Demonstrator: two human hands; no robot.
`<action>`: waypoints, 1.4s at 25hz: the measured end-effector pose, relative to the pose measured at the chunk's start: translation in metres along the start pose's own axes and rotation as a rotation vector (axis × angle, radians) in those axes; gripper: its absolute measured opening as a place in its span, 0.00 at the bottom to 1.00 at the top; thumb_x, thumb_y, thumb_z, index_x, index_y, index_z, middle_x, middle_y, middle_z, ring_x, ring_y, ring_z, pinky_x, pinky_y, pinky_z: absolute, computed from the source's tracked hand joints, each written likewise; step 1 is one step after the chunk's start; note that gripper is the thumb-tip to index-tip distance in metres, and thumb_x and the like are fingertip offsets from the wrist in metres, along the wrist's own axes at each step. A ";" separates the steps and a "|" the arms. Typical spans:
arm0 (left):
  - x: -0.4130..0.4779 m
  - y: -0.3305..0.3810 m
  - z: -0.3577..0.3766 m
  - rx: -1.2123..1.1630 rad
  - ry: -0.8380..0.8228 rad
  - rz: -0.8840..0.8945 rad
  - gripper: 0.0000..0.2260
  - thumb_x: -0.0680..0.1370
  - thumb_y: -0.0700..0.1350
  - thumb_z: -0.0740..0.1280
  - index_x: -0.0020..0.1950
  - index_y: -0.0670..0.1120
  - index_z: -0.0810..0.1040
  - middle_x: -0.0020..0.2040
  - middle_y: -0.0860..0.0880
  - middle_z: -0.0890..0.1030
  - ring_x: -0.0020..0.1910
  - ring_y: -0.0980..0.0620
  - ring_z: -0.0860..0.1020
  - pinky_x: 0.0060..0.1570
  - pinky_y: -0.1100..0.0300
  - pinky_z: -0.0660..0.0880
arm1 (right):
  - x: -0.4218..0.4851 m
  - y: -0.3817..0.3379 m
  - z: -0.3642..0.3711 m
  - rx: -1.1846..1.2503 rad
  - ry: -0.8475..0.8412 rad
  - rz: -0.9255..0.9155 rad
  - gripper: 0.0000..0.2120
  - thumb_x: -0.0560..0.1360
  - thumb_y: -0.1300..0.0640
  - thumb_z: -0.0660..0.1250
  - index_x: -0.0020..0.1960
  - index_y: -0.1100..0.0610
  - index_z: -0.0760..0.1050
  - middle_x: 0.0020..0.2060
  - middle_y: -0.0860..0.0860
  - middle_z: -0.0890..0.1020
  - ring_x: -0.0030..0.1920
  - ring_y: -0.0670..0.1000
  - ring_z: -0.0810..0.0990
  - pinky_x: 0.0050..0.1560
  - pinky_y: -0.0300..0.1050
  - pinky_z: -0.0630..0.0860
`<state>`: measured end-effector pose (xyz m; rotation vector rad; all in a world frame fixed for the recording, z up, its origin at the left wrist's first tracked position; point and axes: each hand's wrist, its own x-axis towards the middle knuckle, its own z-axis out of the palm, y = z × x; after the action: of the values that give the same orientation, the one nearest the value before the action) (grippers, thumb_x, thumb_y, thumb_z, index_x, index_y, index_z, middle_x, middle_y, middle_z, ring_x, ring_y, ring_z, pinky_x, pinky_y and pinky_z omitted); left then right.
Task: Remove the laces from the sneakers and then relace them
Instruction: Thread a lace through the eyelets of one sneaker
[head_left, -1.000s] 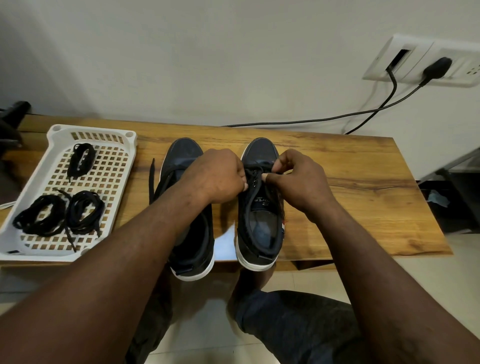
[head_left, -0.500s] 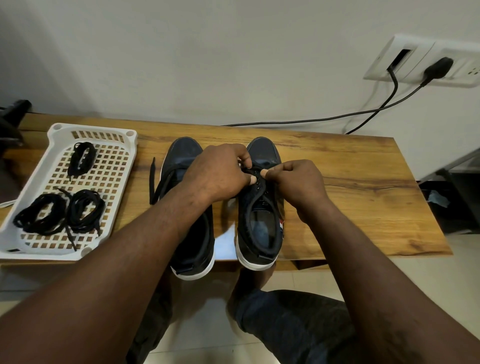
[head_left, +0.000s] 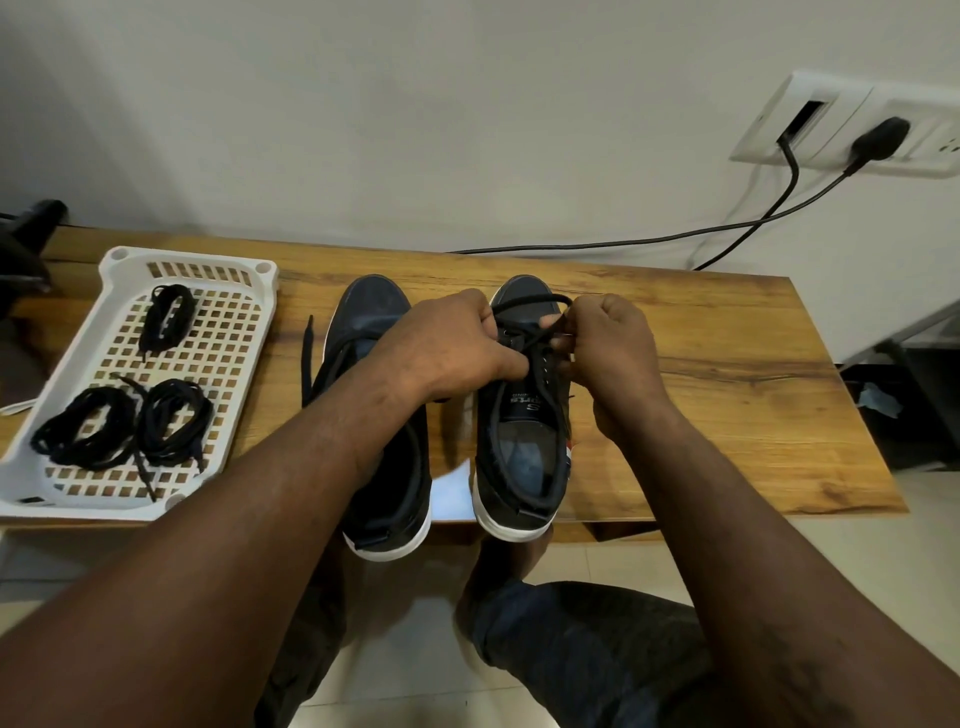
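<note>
The left sneaker (head_left: 400, 493) and right sneaker (head_left: 519, 457) stand on the table (head_left: 727, 415), heels nearest for easy reach. At 12 o'clock, left hand (head_left: 452, 348) and right hand (head_left: 613, 353) clamp fingers (head_left: 498, 364) on the right sneaker's lace (head_left: 530, 300), apparently working it through eyelets. Coiled laces (head_left: 83, 431) fill the 10 o'clock tray (head_left: 78, 506).

The left hand (head_left: 457, 345) and right hand (head_left: 610, 348) pinch the black lace (head_left: 531, 298) over the right sneaker (head_left: 519, 462).

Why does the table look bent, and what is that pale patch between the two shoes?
Head view: the wide-angle lens bows the brown wooden table; the pale patch between the dark blue white-soled sneakers looks like glare on glossy wood.
</note>
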<state>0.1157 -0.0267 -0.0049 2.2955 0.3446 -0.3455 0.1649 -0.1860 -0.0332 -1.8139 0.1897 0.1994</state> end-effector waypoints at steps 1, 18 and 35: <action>0.000 0.000 -0.002 -0.017 -0.015 -0.012 0.15 0.71 0.55 0.78 0.51 0.51 0.78 0.46 0.51 0.81 0.46 0.51 0.80 0.40 0.53 0.77 | 0.001 -0.003 -0.002 0.045 0.020 -0.008 0.09 0.82 0.59 0.58 0.51 0.60 0.76 0.43 0.52 0.87 0.33 0.43 0.78 0.31 0.39 0.73; 0.001 -0.005 -0.004 -0.008 -0.089 0.023 0.11 0.76 0.57 0.74 0.49 0.50 0.83 0.45 0.49 0.85 0.44 0.48 0.83 0.47 0.50 0.81 | -0.004 -0.022 -0.017 0.366 0.017 -0.244 0.03 0.86 0.60 0.62 0.56 0.58 0.73 0.38 0.52 0.84 0.37 0.53 0.84 0.36 0.43 0.80; 0.013 -0.020 0.019 0.213 0.132 0.234 0.04 0.79 0.49 0.73 0.47 0.57 0.80 0.43 0.57 0.82 0.45 0.54 0.80 0.49 0.50 0.80 | -0.005 -0.019 -0.017 0.339 0.006 -0.216 0.09 0.85 0.65 0.60 0.60 0.61 0.78 0.52 0.56 0.88 0.52 0.59 0.88 0.40 0.42 0.82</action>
<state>0.1187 -0.0254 -0.0348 2.5425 0.1054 -0.1164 0.1653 -0.1973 -0.0104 -1.4846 0.0272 0.0068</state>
